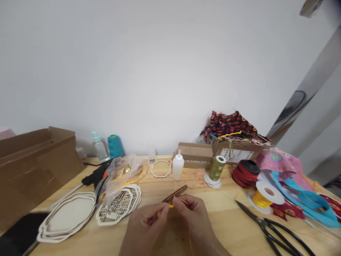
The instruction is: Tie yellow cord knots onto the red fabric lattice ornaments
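My left hand [150, 222] and my right hand [193, 218] meet low in the middle of the view, thumbs and fingertips pinched. Between them runs a yellow cord [171, 205], gripped by both. One end of it trails down below my right hand. Just behind the fingertips a narrow dark brown wooden strip [179, 191] sticks out at a slant. Its lower part is hidden by my fingers, so how it is held I cannot tell. A white squeeze bottle [178, 167] stands upright beyond the hands.
On the left are wooden plaques [69, 217], cut-out lattice pieces [117, 209], a glue gun [93, 176] and a cardboard box [39, 170]. To the right lie black scissors [262, 224], a yellow cord spool [269, 192], green thread [217, 169], a red-black spool [245, 173] and blue ribbon [306, 201].
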### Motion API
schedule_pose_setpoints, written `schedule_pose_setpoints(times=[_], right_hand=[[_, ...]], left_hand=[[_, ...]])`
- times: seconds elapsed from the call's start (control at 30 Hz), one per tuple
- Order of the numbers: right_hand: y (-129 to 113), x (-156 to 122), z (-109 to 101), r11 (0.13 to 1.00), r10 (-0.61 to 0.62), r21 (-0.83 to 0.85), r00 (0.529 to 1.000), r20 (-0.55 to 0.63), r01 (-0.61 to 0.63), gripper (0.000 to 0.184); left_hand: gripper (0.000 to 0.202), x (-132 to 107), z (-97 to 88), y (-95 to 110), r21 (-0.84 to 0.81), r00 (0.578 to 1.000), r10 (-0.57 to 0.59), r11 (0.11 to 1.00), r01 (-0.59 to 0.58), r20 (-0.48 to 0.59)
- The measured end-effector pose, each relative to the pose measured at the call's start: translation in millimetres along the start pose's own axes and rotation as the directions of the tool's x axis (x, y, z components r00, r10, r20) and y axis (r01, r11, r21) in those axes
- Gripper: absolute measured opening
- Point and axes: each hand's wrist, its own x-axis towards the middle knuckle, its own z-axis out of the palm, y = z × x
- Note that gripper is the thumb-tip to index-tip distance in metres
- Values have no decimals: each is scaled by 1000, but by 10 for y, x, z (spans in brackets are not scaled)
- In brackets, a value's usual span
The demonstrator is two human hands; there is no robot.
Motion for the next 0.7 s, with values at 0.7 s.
schedule_pose_setpoints(times=[0.7], right_hand=[[-381, -77, -2, 959, 221, 139, 959, 177, -247, 16]], left_hand=[[27, 12, -47, 26, -380, 974, -29, 918, 116, 226]])
